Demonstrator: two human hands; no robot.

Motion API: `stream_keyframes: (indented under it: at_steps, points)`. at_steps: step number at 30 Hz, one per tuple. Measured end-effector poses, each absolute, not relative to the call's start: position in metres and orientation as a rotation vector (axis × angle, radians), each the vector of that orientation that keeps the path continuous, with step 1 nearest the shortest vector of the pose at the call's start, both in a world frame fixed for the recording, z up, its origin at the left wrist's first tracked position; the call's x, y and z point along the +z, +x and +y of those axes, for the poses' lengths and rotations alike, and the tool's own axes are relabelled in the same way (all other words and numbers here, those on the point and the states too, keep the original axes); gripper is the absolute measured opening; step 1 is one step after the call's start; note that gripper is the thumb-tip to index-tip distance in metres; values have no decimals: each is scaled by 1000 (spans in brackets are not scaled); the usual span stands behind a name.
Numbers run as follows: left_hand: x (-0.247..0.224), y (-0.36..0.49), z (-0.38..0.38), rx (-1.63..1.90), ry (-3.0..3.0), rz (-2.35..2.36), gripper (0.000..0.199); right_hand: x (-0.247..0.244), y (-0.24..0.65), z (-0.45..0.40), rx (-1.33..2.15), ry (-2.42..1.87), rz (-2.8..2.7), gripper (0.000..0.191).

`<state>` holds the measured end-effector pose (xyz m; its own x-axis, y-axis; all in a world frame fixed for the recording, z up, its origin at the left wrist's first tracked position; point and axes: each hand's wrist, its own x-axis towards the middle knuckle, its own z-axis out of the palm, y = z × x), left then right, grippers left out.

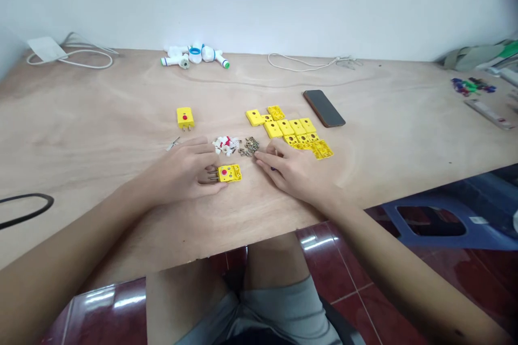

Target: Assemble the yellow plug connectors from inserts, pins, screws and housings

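My left hand [188, 168] is closed around the pin end of a yellow plug half [234, 173], which lies flat on the table with its inside facing up and a red round part in it. At the edge of a small heap of metal screws [250, 145] are the fingertips of my right hand [289, 166], bent together. A small dark bit shows between those fingers, too little to name. Just left of the screws is a heap of white and red small parts [225, 145]. Several yellow plug shells [297, 127] lie beyond my right hand, which partly hides the nearest ones.
An assembled yellow plug [185, 117] lies at the back left, with thin metal pins [173, 143] nearer me. A phone [324, 108] lies right of the shells. White pipe fittings [195, 56] and a white cable [307, 64] are along the wall. A blue stool [445, 226] stands at right.
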<state>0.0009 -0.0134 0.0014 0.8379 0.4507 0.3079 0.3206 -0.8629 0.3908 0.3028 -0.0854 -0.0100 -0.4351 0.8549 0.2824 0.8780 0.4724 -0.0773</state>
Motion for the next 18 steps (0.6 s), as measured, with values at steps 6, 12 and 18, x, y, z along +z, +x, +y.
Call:
stream_keyframes:
  at_steps: [6,12,18]
  points:
    - [-1,1,-12,556,2703,603,19,-19,313,-83,-140,-1507,-2370,33]
    - [2,0,-13,545,2706,593,26,-18,313,-80,-61,-1557,-2304,29]
    - [-1,0,-12,566,2707,585,27,-12,310,-78,-39,-1606,-2289,24]
